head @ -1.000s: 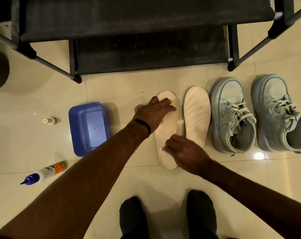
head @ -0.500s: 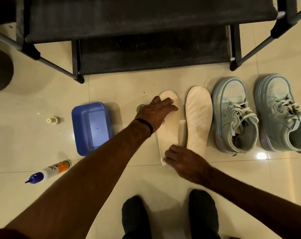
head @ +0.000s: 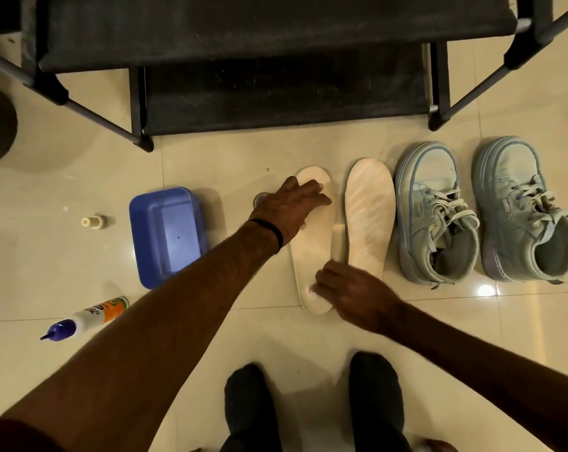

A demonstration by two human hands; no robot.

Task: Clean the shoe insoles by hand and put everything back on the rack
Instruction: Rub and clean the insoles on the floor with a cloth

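Two pale insoles lie side by side on the tiled floor. My left hand [head: 292, 207] presses flat on the toe end of the left insole [head: 312, 252], fingers fairly straight. My right hand [head: 351, 291] rests bent fingertips on that insole's heel end, where a brighter white spot shows; I cannot tell what the spot is. The right insole [head: 369, 220] is streaked and untouched. A pair of light blue-grey sneakers, one [head: 435, 216] and the other [head: 523, 213], stands to its right. The black shoe rack [head: 276, 93] is directly behind.
A blue plastic tub [head: 167, 236] sits left of my left arm. Further left lie a white squeeze bottle with a blue nozzle [head: 87, 316] and a small cream cap [head: 93, 221]. A small clear object [head: 259, 200] peeks out beside my left hand. My dark-socked feet [head: 312, 402] stand below.
My right hand has shifted slightly back and forth over the heel end of the left insole. My left hand keeps pressing the toe end in place.
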